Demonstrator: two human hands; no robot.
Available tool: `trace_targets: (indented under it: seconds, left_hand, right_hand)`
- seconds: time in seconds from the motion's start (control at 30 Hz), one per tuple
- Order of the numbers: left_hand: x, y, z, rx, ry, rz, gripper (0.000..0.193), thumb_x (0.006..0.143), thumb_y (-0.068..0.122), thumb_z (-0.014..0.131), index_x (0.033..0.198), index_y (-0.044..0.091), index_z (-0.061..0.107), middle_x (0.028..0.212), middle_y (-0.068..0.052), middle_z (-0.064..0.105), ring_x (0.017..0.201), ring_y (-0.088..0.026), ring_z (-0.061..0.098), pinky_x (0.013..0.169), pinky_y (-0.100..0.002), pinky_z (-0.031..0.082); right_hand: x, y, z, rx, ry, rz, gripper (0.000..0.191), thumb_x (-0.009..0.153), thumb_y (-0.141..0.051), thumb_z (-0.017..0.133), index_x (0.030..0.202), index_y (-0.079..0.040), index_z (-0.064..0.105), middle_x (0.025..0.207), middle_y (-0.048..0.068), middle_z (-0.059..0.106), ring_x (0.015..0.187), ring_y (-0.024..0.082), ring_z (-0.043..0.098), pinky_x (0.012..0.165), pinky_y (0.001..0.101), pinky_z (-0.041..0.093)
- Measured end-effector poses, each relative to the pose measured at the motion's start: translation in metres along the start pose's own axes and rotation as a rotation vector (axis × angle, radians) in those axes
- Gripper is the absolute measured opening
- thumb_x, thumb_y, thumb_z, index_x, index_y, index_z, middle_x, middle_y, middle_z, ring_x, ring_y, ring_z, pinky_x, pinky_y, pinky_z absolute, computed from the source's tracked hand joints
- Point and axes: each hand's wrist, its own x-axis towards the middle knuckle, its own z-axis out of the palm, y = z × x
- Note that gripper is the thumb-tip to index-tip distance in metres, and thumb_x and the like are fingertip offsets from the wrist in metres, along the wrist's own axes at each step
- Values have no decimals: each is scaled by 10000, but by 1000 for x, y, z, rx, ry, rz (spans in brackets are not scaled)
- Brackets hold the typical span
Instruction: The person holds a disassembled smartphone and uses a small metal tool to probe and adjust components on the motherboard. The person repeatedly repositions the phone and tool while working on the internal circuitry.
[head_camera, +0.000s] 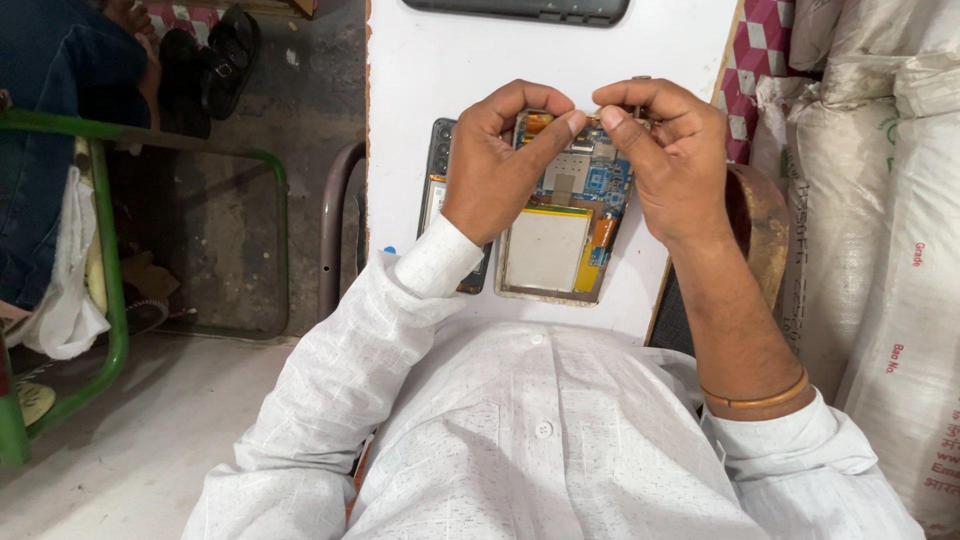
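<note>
Your left hand (497, 160) rests on the opened smartphone with exposed blue circuit board and pale rectangular battery (558, 240), fingers curled, thumb and forefinger pinched at the phone's top edge. Your right hand (668, 160) is curled the same way, fingertips meeting the left hand's at that edge; a small dark tool tip shows above the right hand's knuckles, but what either pinch has hold of cannot be told. The phone lies flat on the white table (430, 70), near its front edge, just before your white shirt. A second dark slab, the detached phone back panel with camera cutouts (438, 160), lies touching the phone's left side, partly under your left wrist. A dark flat device (520, 10) sits at the table's far edge. To the right, white woven sacks with red print (900, 250) stand stacked. At left, a green metal chair frame (110, 290).
</note>
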Motion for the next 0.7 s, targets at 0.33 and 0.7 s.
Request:
trace_targets:
  seconds: [0.33,0.7]
  left_hand:
    - [-1,-5,-2,-64,95,26,133,962,142,742,1047,50,699,975,-27,732,844,-79,684,748,-241,607]
    - [2,-7,-5,-7,148,82,110,944,129,775,957,63,687,883,8,707,798,-61,646,706,-225,577]
  right_hand:
    - [-2,-9,14,-173,13,21,183,1067,-50,628,1220,29,690,950,16,690,800,25,595,699,178,493]
    - [7,-2,25,-181,-10,-32,183,1071,-47,591,1197,21,705,1001,36,703,867,46,617,763,200,521]
